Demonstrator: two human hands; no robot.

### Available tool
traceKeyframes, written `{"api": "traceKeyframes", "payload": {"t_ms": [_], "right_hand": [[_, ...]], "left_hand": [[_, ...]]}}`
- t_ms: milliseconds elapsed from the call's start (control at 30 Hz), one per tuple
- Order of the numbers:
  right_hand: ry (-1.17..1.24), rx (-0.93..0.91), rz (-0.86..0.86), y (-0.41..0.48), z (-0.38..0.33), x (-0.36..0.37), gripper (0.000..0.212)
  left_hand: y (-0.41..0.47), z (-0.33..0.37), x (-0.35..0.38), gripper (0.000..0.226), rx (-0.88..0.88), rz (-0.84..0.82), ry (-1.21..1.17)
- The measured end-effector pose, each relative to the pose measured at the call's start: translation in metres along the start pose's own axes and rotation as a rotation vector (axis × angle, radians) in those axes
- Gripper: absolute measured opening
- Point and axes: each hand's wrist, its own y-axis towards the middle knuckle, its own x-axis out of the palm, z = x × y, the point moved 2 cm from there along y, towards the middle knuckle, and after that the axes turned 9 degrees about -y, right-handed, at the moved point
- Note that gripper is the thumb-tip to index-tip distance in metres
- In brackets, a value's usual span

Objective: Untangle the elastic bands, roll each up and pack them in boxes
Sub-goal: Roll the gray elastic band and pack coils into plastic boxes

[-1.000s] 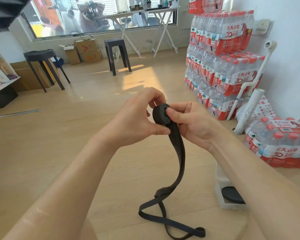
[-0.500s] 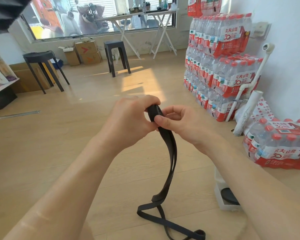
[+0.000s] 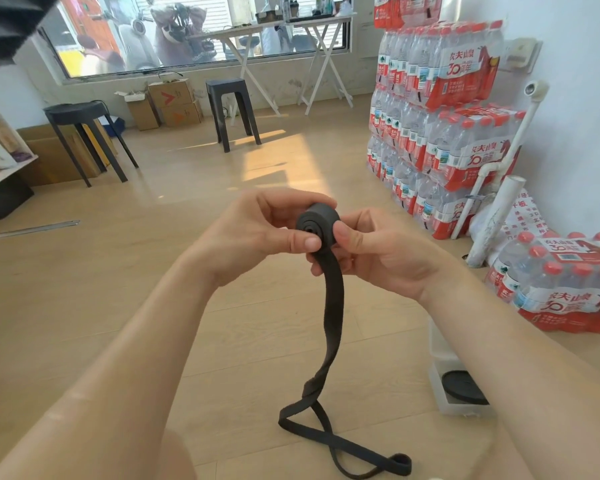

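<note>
A black elastic band (image 3: 333, 306) is partly wound into a tight roll (image 3: 316, 226) held in the air at chest height. My left hand (image 3: 257, 233) pinches the roll with thumb and curled fingers. My right hand (image 3: 378, 251) grips it from the other side, thumb on the roll's face. The loose tail hangs down and lies twisted in loops on the wooden floor (image 3: 347, 445). A white box (image 3: 444, 396) stands on the floor under my right forearm, with a finished black roll (image 3: 459, 386) inside.
Stacked packs of water bottles (image 3: 437, 116) line the right wall, with another pack (image 3: 561, 285) on the floor near the box. White pipes (image 3: 492, 220) lean at the wall. Two black stools (image 3: 232, 109) and cardboard boxes (image 3: 170, 102) stand further back.
The roll has turned between my hands, showing its spiral face again, and has grown as more band was wound on. The hanging tail is shorter.
</note>
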Motion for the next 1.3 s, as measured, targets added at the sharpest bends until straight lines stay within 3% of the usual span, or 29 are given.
{"api": "traceKeyframes", "payload": {"t_ms": [67, 167, 300, 467, 600, 667, 800, 933, 1033, 1133, 1200, 1233, 1300], "right_hand": [[0.038, -0.013, -0.026, 0.004, 0.003, 0.002, 0.042], [0.008, 0.025, 0.002, 0.006, 0.004, 0.005, 0.036], [-0.443, 0.198, 0.092, 0.006, 0.008, 0.013, 0.028], [-0.756, 0.360, 0.200, 0.011, 0.037, 0.022, 0.014], [-0.909, 0.558, 0.161, 0.012, 0.081, 0.017, 0.005], [-0.818, 0.639, 0.146, 0.012, 0.090, 0.009, 0.007], [-0.679, 0.522, 0.314, 0.030, 0.062, -0.025, 0.018], [-0.726, 0.309, 0.450, 0.079, 0.000, -0.043, 0.025], [-0.961, 0.190, 0.339, 0.114, -0.032, -0.037, 0.026], [-1.269, 0.422, -0.060, 0.118, -0.025, -0.028, 0.042], [-1.432, 0.519, -0.137, 0.107, -0.013, -0.022, 0.061], [-1.372, 0.461, -0.087, 0.101, -0.010, -0.015, 0.062], [-0.813, 0.319, 0.027, 0.086, 0.002, 0.006, 0.043]], "left_hand": [[-0.001, 0.002, 0.000, 0.040, 0.011, 0.039, -0.045], [-0.002, 0.010, 0.000, 0.035, 0.075, 0.153, 0.116], [-0.008, 0.021, -0.005, 0.037, 0.138, 0.335, 0.219], [-0.010, 0.044, -0.014, 0.048, 0.252, 0.510, 0.234], [-0.013, 0.074, -0.037, 0.043, 0.362, 0.588, 0.251], [-0.019, 0.083, -0.049, 0.042, 0.385, 0.613, 0.300], [-0.042, 0.075, -0.078, 0.041, 0.323, 0.693, 0.482], [-0.062, 0.059, -0.099, 0.045, 0.243, 0.778, 0.414], [-0.063, 0.055, -0.089, 0.044, 0.203, 0.721, 0.373], [-0.059, 0.057, -0.076, 0.043, 0.212, 0.679, 0.257], [-0.053, 0.052, -0.065, 0.042, 0.209, 0.635, 0.174], [-0.048, 0.045, -0.057, 0.042, 0.186, 0.604, 0.154], [-0.040, 0.022, -0.041, 0.042, 0.107, 0.542, 0.130]]}}
